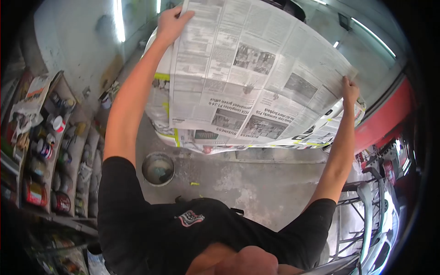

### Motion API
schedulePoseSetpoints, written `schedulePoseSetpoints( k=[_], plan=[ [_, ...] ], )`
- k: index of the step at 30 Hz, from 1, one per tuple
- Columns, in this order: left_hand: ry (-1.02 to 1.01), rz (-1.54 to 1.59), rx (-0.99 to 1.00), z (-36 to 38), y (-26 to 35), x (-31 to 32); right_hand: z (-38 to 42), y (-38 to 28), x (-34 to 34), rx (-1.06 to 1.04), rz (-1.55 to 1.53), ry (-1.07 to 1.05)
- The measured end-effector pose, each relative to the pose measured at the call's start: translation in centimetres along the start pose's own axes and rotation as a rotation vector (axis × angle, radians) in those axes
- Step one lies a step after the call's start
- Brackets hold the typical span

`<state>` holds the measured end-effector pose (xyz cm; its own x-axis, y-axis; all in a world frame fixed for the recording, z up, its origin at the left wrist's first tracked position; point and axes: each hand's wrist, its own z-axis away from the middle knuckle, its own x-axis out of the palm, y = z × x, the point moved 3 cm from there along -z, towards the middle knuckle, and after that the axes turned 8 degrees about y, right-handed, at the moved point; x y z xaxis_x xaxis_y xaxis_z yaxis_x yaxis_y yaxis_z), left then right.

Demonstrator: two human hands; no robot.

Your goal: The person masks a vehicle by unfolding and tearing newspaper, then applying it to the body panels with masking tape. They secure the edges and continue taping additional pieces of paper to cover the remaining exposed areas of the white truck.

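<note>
A wide newspaper sheet [266,55] is stretched out between my two hands, its print upside down to me. My left hand [172,23] pinches its upper left corner. At the right edge, my right hand [350,90] grips the same sheet with closed fingers. Beneath and around it is a large rounded object covered with more newspaper [158,110], with strips of yellow-green tape [162,76] along the joins. The held sheet overlaps much of that covering and hides it from view.
Shelves [59,151] full of paint cans and jars stand at my left. A bucket [158,168] sits on the concrete floor near a yellow tape scrap [195,184]. At the right are a red panel [385,107] and a metal rack [366,201].
</note>
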<state>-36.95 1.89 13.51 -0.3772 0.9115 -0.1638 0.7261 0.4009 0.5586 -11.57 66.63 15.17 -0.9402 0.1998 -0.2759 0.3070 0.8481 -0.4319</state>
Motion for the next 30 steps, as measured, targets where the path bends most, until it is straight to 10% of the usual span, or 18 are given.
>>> schedulePoseSetpoints(
  k=[14, 20, 27, 30],
  plan=[
    [0.042, 0.424, 0.025, 2.3, 5.7, -2.2, 0.4, -1.0, 1.0, 0.128, -0.047, -0.153],
    [0.169, 0.174, 0.110, 2.2, 7.4, -2.7, 2.0, -1.1, -0.6, 0.138, -0.634, -0.116],
    [0.364, 0.179, -0.346, 19.6, 5.2, -1.6, -6.2, -6.3, -5.7, -0.061, -0.442, 0.046],
    [0.381, 0.653, -0.558, 28.9, 2.7, 3.8, -6.9, -15.1, -7.1, -0.357, -0.461, 0.176]
  ],
)
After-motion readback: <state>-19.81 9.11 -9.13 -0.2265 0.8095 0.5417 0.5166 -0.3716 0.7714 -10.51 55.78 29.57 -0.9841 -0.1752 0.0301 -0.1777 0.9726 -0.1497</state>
